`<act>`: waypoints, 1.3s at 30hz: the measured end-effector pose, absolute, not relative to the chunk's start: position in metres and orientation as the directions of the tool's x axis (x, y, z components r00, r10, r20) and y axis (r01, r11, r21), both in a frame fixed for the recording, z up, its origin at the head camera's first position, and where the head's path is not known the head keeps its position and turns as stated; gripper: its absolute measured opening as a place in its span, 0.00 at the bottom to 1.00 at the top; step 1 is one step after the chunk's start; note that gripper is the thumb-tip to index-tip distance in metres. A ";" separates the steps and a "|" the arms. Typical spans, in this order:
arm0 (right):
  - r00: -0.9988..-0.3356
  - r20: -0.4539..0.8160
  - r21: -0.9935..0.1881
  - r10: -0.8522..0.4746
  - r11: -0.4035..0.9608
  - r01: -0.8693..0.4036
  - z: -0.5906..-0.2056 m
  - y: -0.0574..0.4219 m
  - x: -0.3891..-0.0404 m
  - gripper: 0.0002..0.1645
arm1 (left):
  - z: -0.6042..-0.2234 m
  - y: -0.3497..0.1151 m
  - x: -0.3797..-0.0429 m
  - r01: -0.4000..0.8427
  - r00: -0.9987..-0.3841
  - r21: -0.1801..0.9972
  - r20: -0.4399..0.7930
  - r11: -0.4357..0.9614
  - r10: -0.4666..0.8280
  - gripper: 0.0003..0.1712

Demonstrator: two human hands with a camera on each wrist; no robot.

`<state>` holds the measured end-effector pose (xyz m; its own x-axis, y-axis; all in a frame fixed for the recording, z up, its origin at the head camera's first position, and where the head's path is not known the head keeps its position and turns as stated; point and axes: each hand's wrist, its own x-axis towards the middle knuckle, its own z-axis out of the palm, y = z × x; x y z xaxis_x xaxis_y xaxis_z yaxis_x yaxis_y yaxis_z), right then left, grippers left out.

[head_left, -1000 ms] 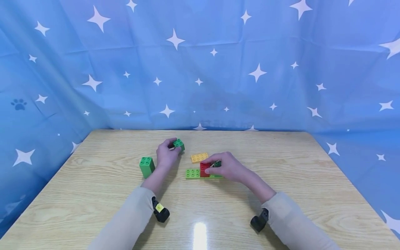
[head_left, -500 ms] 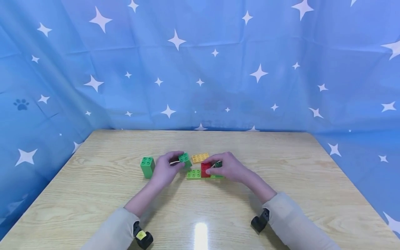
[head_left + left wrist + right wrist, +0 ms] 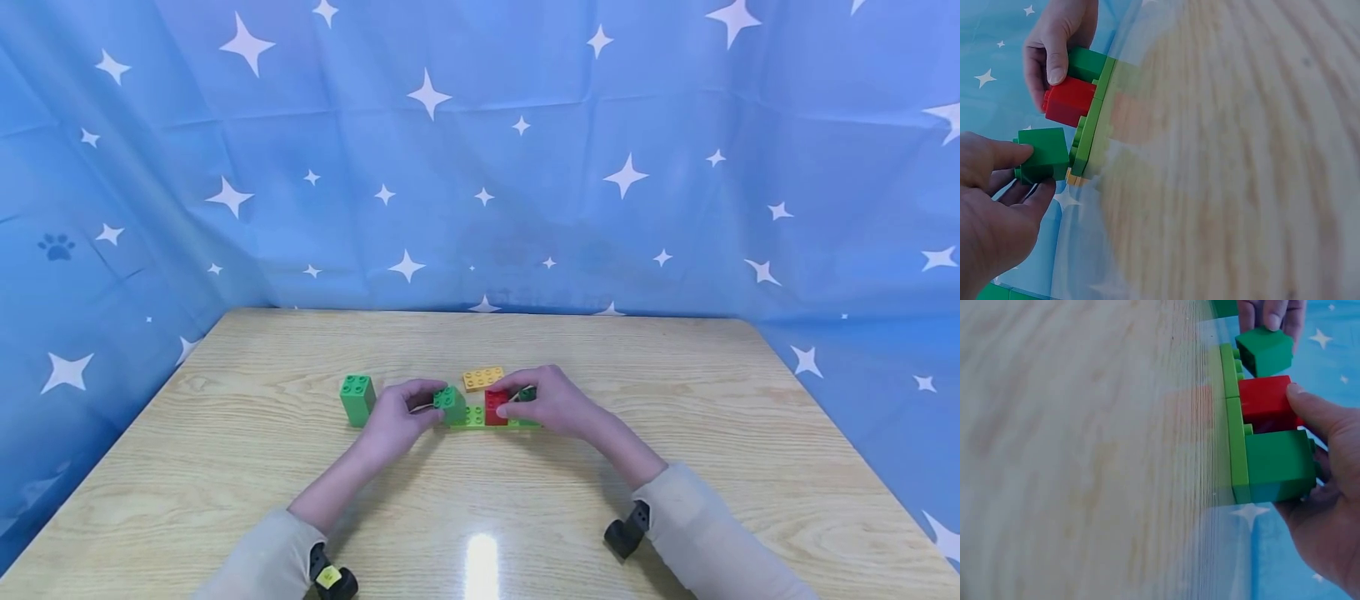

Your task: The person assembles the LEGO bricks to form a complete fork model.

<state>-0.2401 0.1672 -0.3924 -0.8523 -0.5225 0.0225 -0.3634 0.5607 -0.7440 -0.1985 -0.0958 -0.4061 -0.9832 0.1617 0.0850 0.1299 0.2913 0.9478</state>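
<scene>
My left hand [image 3: 397, 415] pinches a green toy brick [image 3: 1046, 154] between thumb and fingers. The brick hovers tilted, just above the left end of a flat lime-green base [image 3: 474, 419]. A red brick [image 3: 1266, 403] stands on the base near its middle, and my right hand [image 3: 551, 402] holds it between thumb and fingers. Beside the red brick, a second green brick [image 3: 1280, 465] sits on the base's right part, mostly behind my right hand in the head view. In the right wrist view, the base shows a seam between two plates.
A tall green brick [image 3: 357, 402] stands on the wooden table [image 3: 420, 517] left of my left hand. Behind the base lies a flat yellow-orange plate [image 3: 482, 379]. A blue starred curtain [image 3: 480, 150] hangs past the table's back edge.
The left hand has carried the green brick from the back left toward me and rightward, to the base's left end. The right hand has stayed on the red brick.
</scene>
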 end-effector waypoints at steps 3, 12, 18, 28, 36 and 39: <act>-0.852 0.020 -0.745 -0.522 0.561 -0.361 -0.393 0.168 -0.240 0.20 | -0.408 -0.095 -0.200 0.127 -0.983 0.949 0.082 0.288 0.165 0.22; -0.866 -0.006 -0.763 -0.501 0.562 -0.319 -0.393 0.166 -0.241 0.20 | -0.408 -0.094 -0.201 0.121 -0.978 0.956 0.069 0.266 0.196 0.22; -0.870 -0.010 -0.759 -0.493 0.570 -0.314 -0.394 0.166 -0.241 0.21 | -0.410 -0.093 -0.202 0.149 -0.975 0.947 0.092 0.284 0.205 0.20; -0.868 -0.012 -0.762 -0.496 0.567 -0.314 -0.392 0.168 -0.241 0.21 | -0.414 -0.093 -0.207 0.179 -0.971 0.933 0.115 0.312 0.211 0.18; -0.868 -0.006 -0.768 -0.496 0.558 -0.314 -0.392 0.167 -0.242 0.20 | -0.409 -0.097 -0.210 0.126 -0.973 0.933 0.050 0.336 0.226 0.18; -0.874 -0.015 -0.772 -0.486 0.561 -0.299 -0.392 0.166 -0.242 0.20 | -0.408 -0.097 -0.211 0.116 -0.971 0.935 0.035 0.336 0.237 0.18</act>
<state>-0.2421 0.1658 -0.3923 -0.8739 -0.4858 -0.0150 -0.2985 0.5608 -0.7723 -0.2110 -0.0973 -0.4078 -0.9709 0.2369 0.0352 0.1159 0.3359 0.9347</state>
